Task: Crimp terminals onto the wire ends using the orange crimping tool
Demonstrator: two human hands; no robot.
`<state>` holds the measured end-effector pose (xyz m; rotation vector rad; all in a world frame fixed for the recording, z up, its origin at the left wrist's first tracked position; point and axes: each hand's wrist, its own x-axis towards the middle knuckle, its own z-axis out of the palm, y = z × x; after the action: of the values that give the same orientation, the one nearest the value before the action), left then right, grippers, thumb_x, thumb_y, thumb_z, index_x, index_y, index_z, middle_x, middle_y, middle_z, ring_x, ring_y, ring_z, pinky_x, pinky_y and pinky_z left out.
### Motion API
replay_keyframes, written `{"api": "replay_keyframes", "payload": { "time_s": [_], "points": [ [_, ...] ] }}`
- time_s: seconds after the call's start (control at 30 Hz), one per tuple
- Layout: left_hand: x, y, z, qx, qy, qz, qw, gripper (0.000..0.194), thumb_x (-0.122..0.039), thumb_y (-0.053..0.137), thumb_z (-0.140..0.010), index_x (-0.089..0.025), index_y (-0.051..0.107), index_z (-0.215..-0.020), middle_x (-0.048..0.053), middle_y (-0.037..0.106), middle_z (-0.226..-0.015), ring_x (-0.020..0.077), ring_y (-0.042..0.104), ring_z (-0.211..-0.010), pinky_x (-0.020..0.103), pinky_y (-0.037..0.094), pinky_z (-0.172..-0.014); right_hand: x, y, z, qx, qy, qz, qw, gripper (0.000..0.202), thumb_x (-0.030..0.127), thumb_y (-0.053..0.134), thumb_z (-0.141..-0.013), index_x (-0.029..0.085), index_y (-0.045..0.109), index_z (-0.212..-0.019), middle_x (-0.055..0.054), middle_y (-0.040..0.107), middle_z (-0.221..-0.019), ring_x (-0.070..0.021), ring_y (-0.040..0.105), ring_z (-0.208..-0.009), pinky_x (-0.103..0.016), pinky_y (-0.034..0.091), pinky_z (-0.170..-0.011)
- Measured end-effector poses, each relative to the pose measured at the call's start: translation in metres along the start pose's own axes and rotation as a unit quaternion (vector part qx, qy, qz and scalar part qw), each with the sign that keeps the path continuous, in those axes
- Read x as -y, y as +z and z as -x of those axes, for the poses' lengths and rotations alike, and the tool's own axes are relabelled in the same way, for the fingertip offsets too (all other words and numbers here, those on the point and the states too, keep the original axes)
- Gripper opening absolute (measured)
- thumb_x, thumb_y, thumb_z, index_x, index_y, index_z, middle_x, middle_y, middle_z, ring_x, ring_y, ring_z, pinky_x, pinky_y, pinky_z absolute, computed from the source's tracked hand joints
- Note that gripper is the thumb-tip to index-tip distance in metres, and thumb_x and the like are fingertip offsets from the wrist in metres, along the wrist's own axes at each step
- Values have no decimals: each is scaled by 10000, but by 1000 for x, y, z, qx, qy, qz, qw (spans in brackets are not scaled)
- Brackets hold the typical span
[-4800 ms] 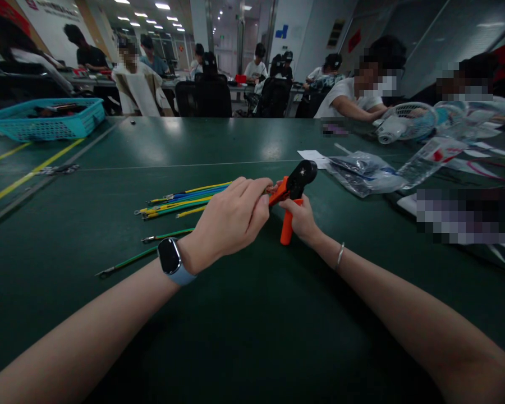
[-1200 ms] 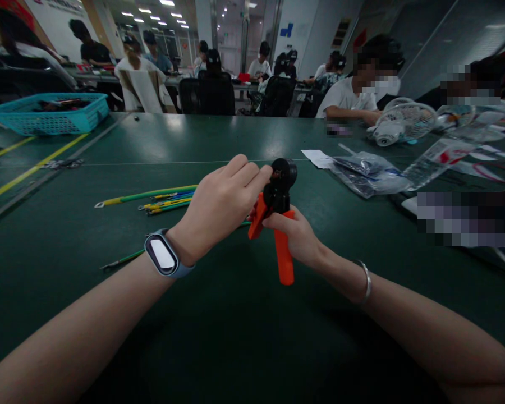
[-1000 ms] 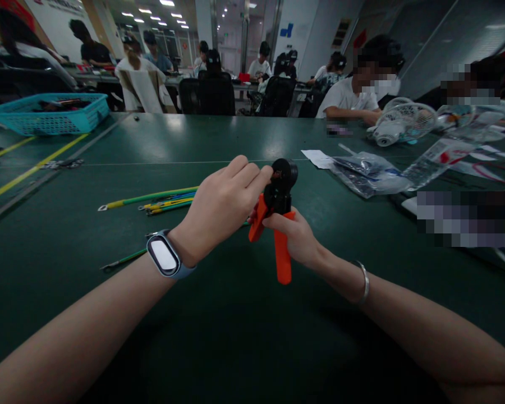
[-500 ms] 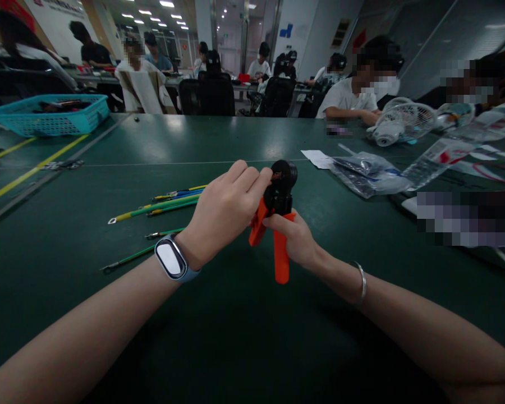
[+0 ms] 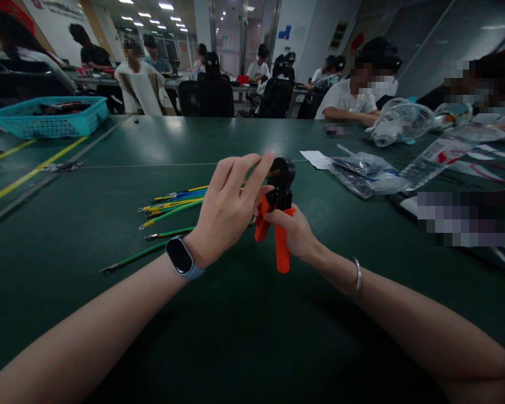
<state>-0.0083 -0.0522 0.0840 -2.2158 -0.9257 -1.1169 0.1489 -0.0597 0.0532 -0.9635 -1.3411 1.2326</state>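
A crimping tool with a black head and orange handles [image 5: 282, 241] stands upright in my right hand [image 5: 299, 233], whose fingers wrap round the handles. My left hand [image 5: 231, 205], with a watch on the wrist, is at the left side of the tool's head, its fingers bent together near the jaws. What it pinches is too small to name. Under and left of it, several green, yellow and blue wires [image 5: 174, 214] with ring terminals lie on the green table [image 5: 219, 320]. One green wire [image 5: 141, 256] lies apart, nearer to me.
A blue basket [image 5: 63, 124] holding dark items stands at the back left. At the right lie a plastic bag [image 5: 362, 174], a white paper [image 5: 316, 159] and a clear bottle [image 5: 435, 157]. White fans [image 5: 387, 129] stand behind them. A person in white [image 5: 347, 101] sits across the table.
My left hand has turned and its fingers have straightened a little at the tool's head. The green-yellow wire that stuck out furthest left has shifted right. The tool has moved slightly up.
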Motion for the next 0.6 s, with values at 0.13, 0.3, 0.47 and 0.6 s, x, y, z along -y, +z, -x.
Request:
{"api": "replay_keyframes", "payload": {
  "time_s": [0.13, 0.3, 0.47, 0.6],
  "points": [
    [-20, 16, 16, -62, -31, 126, 990, 183, -324, 506, -1012, -215, 543, -1155, 111, 644, -1105, 237, 599, -1037, 417, 499, -936, 0, -7, -6, -34, -26, 15, 999, 114, 327, 588, -687, 216, 558, -694, 12, 540, -669, -146, 515, -631, -327, 438, -642],
    [-42, 37, 34, 75, -229, 333, 912, 709, -629, 617, -889, -122, 411, -1340, 215, 520, -1330, 306, 536, -1210, 477, 511, -969, 0, -17, -11, -73, -14, 87, 993, 104, 323, 574, -698, 219, 578, -695, -19, 577, -701, -175, 547, -698, -342, 463, -681],
    [-36, 41, 32, 64, -346, 427, 833, 798, -731, 631, -820, -145, 451, -1329, 199, 516, -1349, 285, 567, -1157, 453, 502, -955, -6, -17, -15, -89, -3, 31, 996, 137, 326, 580, -639, 210, 594, -711, -18, 585, -724, -174, 568, -697, -357, 478, -695],
    [-20, 42, 15, -14, -453, 533, 714, 578, -715, 473, -927, -165, 590, -1061, 69, 641, -949, 135, 596, -735, 290, 515, -701, -8, -13, -15, -91, 9, -11, 996, 178, 334, 609, -626, 204, 593, -747, -9, 579, -734, -176, 580, -696, -360, 480, -676]
  ]
}}
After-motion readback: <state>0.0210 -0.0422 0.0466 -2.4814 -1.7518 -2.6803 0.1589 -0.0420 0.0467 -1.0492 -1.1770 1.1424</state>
